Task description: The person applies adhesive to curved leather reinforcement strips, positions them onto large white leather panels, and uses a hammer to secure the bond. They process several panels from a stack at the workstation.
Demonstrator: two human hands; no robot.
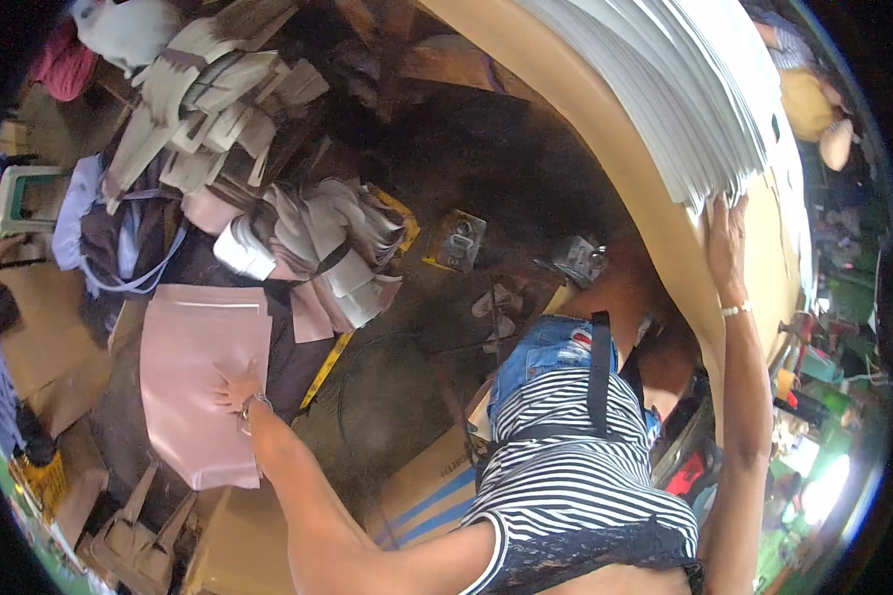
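My left hand [236, 387] lies with fingers spread on a smooth, pale pink sheet [193, 347], which has a cut-off lower corner and looks like leather or vinyl. Whether more sheets lie under it I cannot tell. On the right, my right arm stretches forward over a tan work surface [655, 213]. My right hand [728, 233] touches the near edge of a thick, fanned stack of white-grey sheets [695, 99]. Its fingers point forward, and their tips meet the sheet edges.
Bundles of grey-brown cut pieces [213, 109] and rolled pink-grey pieces [332, 238] pile up at the left. Beyond them stands a pale green stool [15, 198]. A cardboard box [417, 506] lies by my lap. Another person [809, 104] is at the far right.
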